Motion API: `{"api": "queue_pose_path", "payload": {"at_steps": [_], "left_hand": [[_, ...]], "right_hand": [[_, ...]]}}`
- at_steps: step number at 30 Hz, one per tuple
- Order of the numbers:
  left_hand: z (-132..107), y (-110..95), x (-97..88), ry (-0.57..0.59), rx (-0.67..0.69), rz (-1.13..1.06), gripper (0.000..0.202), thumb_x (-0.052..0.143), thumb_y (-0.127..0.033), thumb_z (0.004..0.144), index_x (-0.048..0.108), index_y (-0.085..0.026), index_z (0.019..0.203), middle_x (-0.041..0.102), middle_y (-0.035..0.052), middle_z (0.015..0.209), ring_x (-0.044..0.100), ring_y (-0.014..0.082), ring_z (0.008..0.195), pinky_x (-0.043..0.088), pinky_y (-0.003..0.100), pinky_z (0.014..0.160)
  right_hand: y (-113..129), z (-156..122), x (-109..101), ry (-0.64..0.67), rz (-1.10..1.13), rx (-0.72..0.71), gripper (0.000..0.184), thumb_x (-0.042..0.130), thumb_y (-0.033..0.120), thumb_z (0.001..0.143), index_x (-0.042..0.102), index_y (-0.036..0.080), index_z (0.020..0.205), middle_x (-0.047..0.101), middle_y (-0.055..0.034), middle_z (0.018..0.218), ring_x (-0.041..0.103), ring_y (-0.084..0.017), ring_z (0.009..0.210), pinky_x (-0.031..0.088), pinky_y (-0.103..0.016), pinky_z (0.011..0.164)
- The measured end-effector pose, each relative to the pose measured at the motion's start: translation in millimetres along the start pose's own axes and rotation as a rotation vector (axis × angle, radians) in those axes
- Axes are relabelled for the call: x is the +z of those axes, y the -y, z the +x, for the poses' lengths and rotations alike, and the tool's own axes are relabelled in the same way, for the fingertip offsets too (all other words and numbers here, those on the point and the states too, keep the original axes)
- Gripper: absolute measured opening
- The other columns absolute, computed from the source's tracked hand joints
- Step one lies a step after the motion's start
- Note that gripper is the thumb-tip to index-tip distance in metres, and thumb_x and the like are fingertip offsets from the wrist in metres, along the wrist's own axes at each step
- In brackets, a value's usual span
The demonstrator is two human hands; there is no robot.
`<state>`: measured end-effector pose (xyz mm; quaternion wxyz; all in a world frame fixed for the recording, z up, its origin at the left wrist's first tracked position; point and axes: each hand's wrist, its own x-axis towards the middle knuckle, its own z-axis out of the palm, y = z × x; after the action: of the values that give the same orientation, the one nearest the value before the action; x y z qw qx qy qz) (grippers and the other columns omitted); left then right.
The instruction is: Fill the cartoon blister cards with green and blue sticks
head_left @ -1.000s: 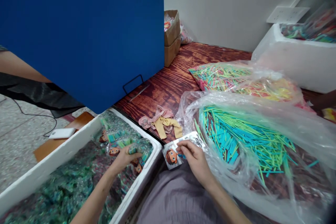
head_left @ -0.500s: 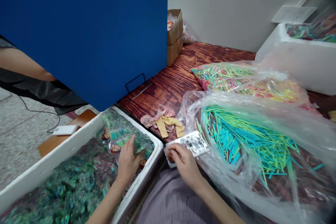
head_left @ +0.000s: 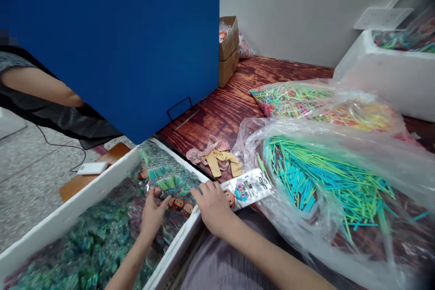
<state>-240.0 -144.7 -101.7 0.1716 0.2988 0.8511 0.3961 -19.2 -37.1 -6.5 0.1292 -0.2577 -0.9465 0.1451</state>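
My left hand (head_left: 153, 213) is over the white foam box (head_left: 195, 217), its thumb and fingers apart. Its fingertips are beside small clear-wrapped packets with brown cartoon heads (head_left: 178, 205) and green and blue sticks. My right hand (head_left: 213, 206) is at the box's near corner, fingers loosely bent and spread, and nothing shows in them. Just right of it lies a white printed packet (head_left: 249, 190) with a cartoon head, partly covered by the hand and touching a clear plastic bag. Many more wrapped pieces fill the box.
Green and blue sticks (head_left: 312, 176) lie in the open clear bag (head_left: 340, 133). Behind it is a bag of mixed coloured sticks (head_left: 306, 99). Pink and yellow finger cots (head_left: 217, 158) lie on the wooden tabletop (head_left: 217, 120). A blue panel (head_left: 136, 54) stands ahead; another person's arm (head_left: 41, 84) shows left.
My right hand has moved left from the printed packet to the box corner, uncovering its printed head. My left hand has shifted left and down, revealing a row of brown heads.
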Motion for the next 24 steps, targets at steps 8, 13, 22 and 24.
{"api": "queue_pose_path", "payload": {"at_steps": [8,13,22,24], "left_hand": [[31,-19,31.8,0.037,0.168,-0.039,0.048,0.059,-0.05,0.075,0.063,-0.018,0.11,0.061,0.0089,0.104,0.06,0.023,0.084,0.05,0.041,0.088],[35,-17,27.3,0.028,0.172,0.02,0.059,0.055,-0.056,0.075,0.061,-0.013,0.115,0.06,0.0099,0.097,0.06,0.0266,0.082,0.051,0.047,0.085],[18,-130,28.0,-0.108,0.674,0.237,0.047,0.041,-0.044,0.094,0.049,-0.022,0.135,0.055,0.0131,0.134,0.048,0.0296,0.128,0.036,0.044,0.11],[29,-163,55.9,0.074,0.824,0.285,0.045,0.038,-0.041,0.095,0.05,-0.019,0.133,0.057,0.0135,0.133,0.05,0.0288,0.126,0.037,0.043,0.109]], "right_hand": [[6,38,24,-0.01,-0.125,0.015,0.021,0.048,0.016,0.094,0.059,0.013,0.112,0.059,-0.0134,0.102,0.05,-0.027,0.093,0.041,-0.044,0.079],[4,49,25,-0.004,-0.117,0.002,0.016,0.049,0.018,0.093,0.061,0.012,0.101,0.058,-0.0123,0.102,0.05,-0.027,0.094,0.042,-0.043,0.081],[-10,-23,-20,-0.16,0.213,0.162,0.02,0.049,0.021,0.095,0.061,0.021,0.111,0.065,-0.0054,0.101,0.054,-0.021,0.096,0.042,-0.033,0.083],[-16,-38,-27,-0.166,0.308,0.183,0.019,0.05,0.02,0.096,0.063,0.021,0.109,0.067,-0.0045,0.099,0.057,-0.019,0.096,0.043,-0.03,0.085]]}}
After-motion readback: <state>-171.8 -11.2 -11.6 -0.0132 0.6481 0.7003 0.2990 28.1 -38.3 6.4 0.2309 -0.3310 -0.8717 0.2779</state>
